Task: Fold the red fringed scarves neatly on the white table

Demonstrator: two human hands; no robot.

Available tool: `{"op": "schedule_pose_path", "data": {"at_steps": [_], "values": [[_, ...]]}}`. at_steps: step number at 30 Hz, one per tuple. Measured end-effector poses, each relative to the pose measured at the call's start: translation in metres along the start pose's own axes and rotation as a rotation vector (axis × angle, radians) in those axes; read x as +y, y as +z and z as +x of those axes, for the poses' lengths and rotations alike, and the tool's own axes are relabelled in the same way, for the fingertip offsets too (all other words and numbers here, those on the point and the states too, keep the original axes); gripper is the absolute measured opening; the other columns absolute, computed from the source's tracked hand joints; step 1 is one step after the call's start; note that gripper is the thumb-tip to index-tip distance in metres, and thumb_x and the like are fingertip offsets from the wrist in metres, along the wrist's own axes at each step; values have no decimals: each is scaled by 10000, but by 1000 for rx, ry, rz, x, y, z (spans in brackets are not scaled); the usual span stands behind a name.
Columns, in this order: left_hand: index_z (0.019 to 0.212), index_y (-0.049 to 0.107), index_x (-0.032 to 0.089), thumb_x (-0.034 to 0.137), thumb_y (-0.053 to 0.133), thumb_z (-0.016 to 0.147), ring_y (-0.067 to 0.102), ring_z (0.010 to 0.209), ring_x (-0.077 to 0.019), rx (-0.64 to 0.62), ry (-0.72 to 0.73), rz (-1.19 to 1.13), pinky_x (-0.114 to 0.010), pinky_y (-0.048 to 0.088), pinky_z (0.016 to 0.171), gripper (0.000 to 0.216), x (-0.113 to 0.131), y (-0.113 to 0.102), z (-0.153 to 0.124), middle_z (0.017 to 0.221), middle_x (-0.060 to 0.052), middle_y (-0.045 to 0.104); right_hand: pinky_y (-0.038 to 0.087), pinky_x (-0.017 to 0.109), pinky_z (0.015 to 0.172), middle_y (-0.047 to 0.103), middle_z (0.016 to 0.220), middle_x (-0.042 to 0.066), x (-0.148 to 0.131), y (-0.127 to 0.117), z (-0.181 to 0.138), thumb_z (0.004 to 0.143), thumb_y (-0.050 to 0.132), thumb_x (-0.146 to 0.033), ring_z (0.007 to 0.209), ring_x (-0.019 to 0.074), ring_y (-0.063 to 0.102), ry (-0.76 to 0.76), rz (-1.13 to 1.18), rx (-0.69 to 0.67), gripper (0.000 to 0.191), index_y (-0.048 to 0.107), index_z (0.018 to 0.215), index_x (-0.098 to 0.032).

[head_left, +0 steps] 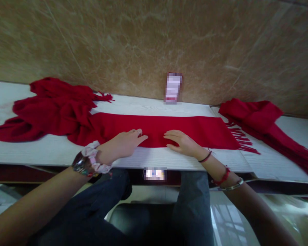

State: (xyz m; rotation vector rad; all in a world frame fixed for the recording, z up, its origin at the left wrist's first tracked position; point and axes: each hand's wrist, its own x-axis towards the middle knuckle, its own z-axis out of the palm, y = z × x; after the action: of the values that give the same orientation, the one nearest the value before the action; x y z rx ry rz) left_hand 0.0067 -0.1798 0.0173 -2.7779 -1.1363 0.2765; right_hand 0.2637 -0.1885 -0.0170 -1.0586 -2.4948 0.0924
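A red scarf lies spread flat across the white table in the head view, its fringe pointing right. Its left part runs into a bunched heap of red cloth; whether the heap is all one piece I cannot tell. On the near part of the flat stretch rests my left hand, thumb out and fingers partly curled from view. My right hand touches the same stretch a little to the right, palm down with fingers extended. Neither hand visibly grips the cloth.
Another red fringed scarf, loosely folded, lies on the table at the right. A small blurred upright item stands against the brown marbled wall. Another blurred item sits at the table's near edge, above my legs.
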Motion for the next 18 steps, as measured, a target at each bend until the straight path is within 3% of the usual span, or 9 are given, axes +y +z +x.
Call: {"op": "schedule_pose_path", "data": {"at_steps": [3,10,18], "values": [[1320,452,214,12,336,813,563,1068,-246,12,-86,79,-317,494,741,558,-4,4,-6,1248,-144,514,420,378,998,628,1178,128,-5,1,-1,869,512,-309,1123,208,548,-92,27,-56,353,621,1147,-119],[1202,532,179,42,324,852,625,928,-238,1,-143,126,-321,497,669,430,-5,-1,-7,1065,-131,609,439,360,967,659,1125,108,-6,6,-3,884,464,-228,1077,199,577,-86,-15,-17,306,632,1120,-129],[1140,564,147,5,341,837,609,983,-212,67,-137,143,-291,507,738,402,-8,-2,-4,1053,-124,604,460,403,919,643,1142,136,-31,11,25,840,583,-325,1069,243,577,-129,-116,-58,359,616,1139,-129]]}}
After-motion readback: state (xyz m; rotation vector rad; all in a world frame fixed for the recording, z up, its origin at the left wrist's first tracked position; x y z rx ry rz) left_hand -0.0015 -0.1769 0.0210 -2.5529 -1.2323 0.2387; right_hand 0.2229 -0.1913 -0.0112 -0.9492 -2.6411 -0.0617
